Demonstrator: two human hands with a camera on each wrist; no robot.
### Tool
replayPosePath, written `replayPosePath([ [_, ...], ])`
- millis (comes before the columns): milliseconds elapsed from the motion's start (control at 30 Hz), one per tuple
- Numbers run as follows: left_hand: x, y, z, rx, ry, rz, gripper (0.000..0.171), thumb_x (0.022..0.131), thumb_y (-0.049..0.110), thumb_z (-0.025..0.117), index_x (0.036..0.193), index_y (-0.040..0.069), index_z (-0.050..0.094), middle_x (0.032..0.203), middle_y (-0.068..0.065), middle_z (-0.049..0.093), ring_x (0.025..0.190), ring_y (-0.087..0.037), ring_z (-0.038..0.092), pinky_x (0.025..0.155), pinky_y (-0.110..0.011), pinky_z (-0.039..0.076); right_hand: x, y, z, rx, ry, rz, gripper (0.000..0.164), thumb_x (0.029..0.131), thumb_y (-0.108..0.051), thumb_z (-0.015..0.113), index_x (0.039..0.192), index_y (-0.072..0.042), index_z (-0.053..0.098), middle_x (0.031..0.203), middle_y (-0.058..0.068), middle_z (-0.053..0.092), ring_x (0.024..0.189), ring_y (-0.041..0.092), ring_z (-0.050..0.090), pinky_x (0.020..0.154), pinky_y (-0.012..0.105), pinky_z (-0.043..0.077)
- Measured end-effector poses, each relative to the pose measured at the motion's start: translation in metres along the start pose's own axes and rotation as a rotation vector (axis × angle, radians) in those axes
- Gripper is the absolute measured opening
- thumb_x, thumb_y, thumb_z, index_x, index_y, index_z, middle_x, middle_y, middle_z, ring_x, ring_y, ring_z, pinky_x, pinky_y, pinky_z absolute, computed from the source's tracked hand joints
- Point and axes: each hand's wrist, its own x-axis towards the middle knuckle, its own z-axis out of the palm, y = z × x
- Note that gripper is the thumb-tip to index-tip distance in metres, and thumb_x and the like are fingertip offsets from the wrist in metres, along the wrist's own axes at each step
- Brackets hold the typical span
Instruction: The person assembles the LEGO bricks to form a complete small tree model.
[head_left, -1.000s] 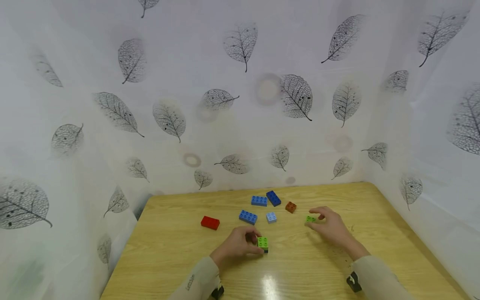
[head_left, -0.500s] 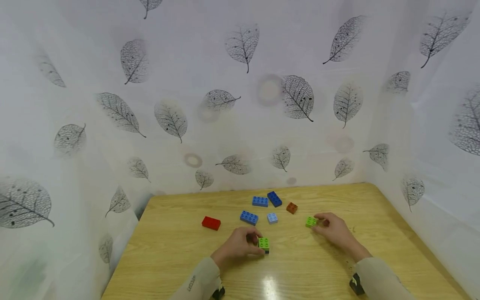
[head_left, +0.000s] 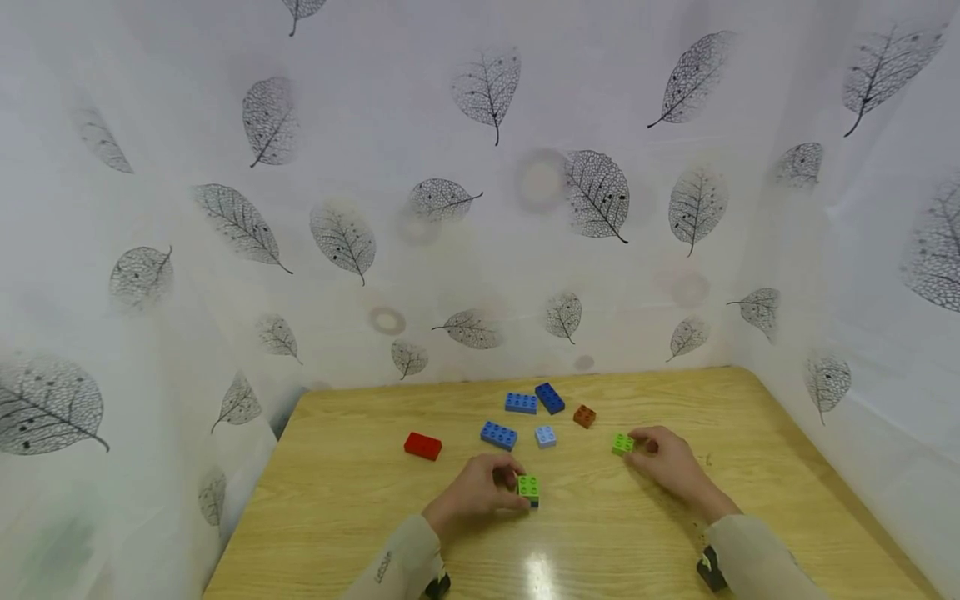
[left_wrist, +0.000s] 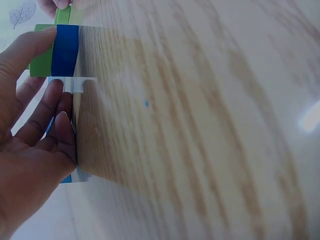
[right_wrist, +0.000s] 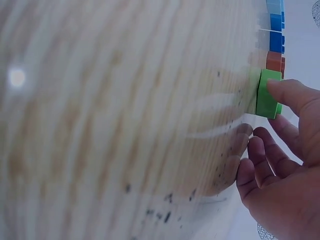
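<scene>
My left hand [head_left: 480, 485] pinches a light green toy brick [head_left: 528, 484] between thumb and fingers. In the left wrist view that green brick [left_wrist: 41, 62] sits on a blue brick [left_wrist: 65, 50], the two stacked as one small block at the table surface. Over on the right, my right hand [head_left: 670, 459] has its thumb and index finger on a second green brick [head_left: 622, 444], which shows studs on top. The right wrist view has the thumb against this green brick's [right_wrist: 268, 95] side, the index finger behind it, and the other fingers curled near the table.
Behind the hands lie a red brick [head_left: 423, 446], two blue bricks [head_left: 498, 435], a darker blue brick [head_left: 550, 398], a small light blue brick [head_left: 545, 436] and a brown brick [head_left: 584, 416]. A leaf-printed curtain [head_left: 495, 250] surrounds the wooden table [head_left: 345, 508].
My right hand and its green brick have shifted slightly toward me, and the brick has turned a little, showing more of its top. The left hand keeps its hold on the stack.
</scene>
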Motion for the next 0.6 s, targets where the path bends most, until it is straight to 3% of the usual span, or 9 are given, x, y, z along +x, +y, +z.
replayPosePath([
  [300,0.000,-0.001,-0.001,0.005,-0.011,-0.005,0.030,0.081,0.028,0.093,0.106,0.027,0.075,0.094,0.003,0.067,0.086,-0.010,0.057,0.077,-0.023,0.047,-0.002,-0.014,-0.002,-0.002,0.000,-0.020,0.045,0.096,-0.025,0.077,0.131,0.001,0.068,0.127,0.022,0.068,0.112,0.036,0.064,0.092,0.053,0.055],
  [600,0.000,-0.002,0.000,0.001,-0.003,0.010,0.030,0.081,0.025,0.093,0.104,0.026,0.075,0.093,0.001,0.067,0.085,-0.010,0.057,0.077,-0.024,0.046,-0.003,-0.044,0.001,0.019,-0.049,-0.064,0.044,0.096,-0.024,0.078,0.133,-0.001,0.068,0.127,0.016,0.068,0.108,0.028,0.063,0.083,0.040,0.053],
])
